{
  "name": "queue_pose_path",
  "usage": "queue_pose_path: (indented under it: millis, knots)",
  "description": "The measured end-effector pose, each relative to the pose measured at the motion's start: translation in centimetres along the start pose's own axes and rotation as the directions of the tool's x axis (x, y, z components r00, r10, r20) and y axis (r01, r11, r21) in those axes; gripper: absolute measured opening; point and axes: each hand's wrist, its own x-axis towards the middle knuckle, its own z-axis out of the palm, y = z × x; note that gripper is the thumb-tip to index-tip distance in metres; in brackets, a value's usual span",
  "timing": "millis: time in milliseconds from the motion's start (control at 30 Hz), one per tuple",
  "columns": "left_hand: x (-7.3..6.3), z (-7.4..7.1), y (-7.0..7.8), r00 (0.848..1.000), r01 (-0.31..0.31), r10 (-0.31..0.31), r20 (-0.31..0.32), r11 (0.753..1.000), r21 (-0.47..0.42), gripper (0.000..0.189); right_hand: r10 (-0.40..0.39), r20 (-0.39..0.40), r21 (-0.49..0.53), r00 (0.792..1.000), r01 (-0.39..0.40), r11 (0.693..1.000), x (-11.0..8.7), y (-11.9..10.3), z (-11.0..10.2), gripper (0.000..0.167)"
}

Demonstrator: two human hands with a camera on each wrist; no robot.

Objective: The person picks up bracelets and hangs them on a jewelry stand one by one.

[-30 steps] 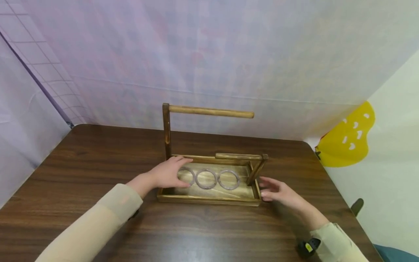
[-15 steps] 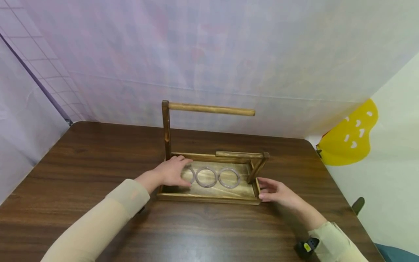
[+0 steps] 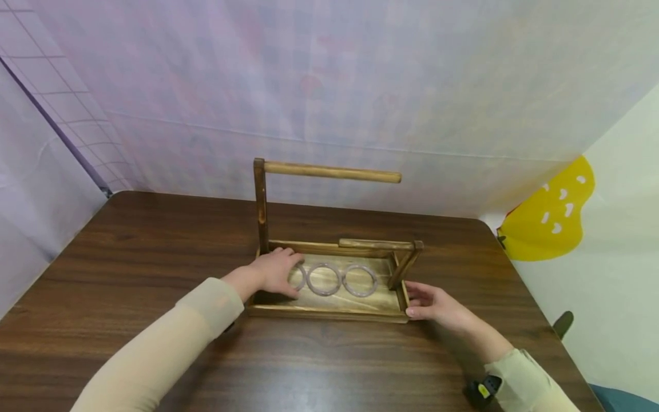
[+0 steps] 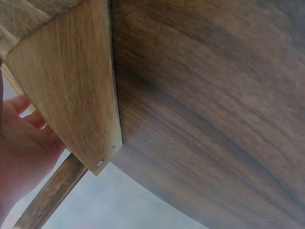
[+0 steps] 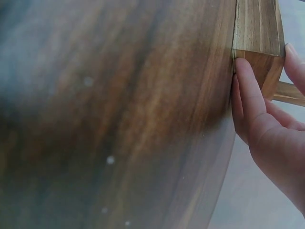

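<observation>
We have the tray lengthwise, 9-to-3 o'clock: left hand loosely spread over 1 ring at 9; right hand, unclenched, touching the 3 end.

The sleeves are cream; a black wrist device bears a yellow patch.

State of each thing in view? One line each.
Tray: upright on the table
Rings: three, in a row in the tray; leftmost partly hidden
Long bar: horizontal, right end free
Short bar: lower, left end free
Left grip: partly over leftmost ring; contact unclear
Right grip: touching the tray's right end
</observation>
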Motion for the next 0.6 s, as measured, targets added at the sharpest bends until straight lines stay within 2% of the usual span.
queue_pose_path:
  millis: [333, 467, 600]
  knots:
    - [0.08, -0.2, 0.1, 1.0, 0.012, -0.012, 0.004, 1.0, 0.001, 0.071, -0.004, 0.023, 0.03, 1.0, 0.003, 1.0, 0.03, -0.21, 0.0, 0.076]
    - [0.01, -0.21, 0.07, 1.0, 0.001, -0.001, -0.022, 1.0, -0.006, 0.066, -0.003, 0.028, 0.062, 1.0, 0.001, 0.998, 0.02, -0.24, 0.0, 0.078]
    - [-0.13, -0.39, 0.08, 0.997, -0.011, 0.009, -0.076, 1.0, -0.027, 0.065, 0.0, 0.035, 0.087, 0.999, -0.003, 0.996, 0.08, -0.17, -0.02, 0.079]
